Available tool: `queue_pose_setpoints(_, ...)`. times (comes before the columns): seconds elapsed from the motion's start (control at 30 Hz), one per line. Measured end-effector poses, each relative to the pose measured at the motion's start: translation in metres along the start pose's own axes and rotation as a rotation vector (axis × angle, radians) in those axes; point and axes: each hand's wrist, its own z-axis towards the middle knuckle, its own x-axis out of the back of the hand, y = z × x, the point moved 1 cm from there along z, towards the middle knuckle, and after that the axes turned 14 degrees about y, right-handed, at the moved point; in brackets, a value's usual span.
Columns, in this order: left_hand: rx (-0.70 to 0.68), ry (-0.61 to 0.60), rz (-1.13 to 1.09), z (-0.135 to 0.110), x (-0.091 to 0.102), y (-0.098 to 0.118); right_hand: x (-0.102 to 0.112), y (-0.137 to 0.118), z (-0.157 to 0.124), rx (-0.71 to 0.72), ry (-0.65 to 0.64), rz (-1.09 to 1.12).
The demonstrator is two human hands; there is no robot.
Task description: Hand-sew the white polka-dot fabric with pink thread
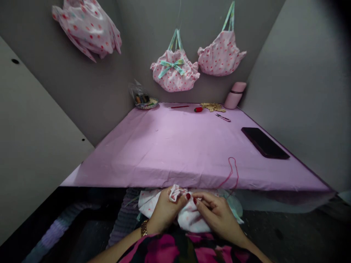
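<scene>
In my lap, just below the table's front edge, lies a white cloth piece with pinkish-red dots. My left hand is closed on a gathered fold of it, thumb pressed on top. Close beside, my right hand is closed in a pinch, thumb and forefinger touching at the cloth's edge. Whatever sits between those fingertips is too small to make out. A pink thread loops over the table edge and runs down behind my right hand. Pale green fabric shows to the right of that hand.
On the pink-covered table are a phone, thread snips, a red spool, beige pieces, a red pencil-like stick, a woven tray and a pink bottle. Dotted cloth items hang above.
</scene>
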Motion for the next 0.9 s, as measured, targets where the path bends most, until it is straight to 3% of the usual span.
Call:
queue_pose_setpoints(0.3,0.044,-0.032,-0.085,0.0007,0.0002,-0.0064,-0.0015,0.0057,-0.0014,-0.091,-0.007,0.13)
queue_pose_setpoints(0.9,0.112,-0.063,-0.191,-0.0005,-0.0004,-0.0056,-0.0039,0.0097,0.0005,-0.073,0.008,0.227)
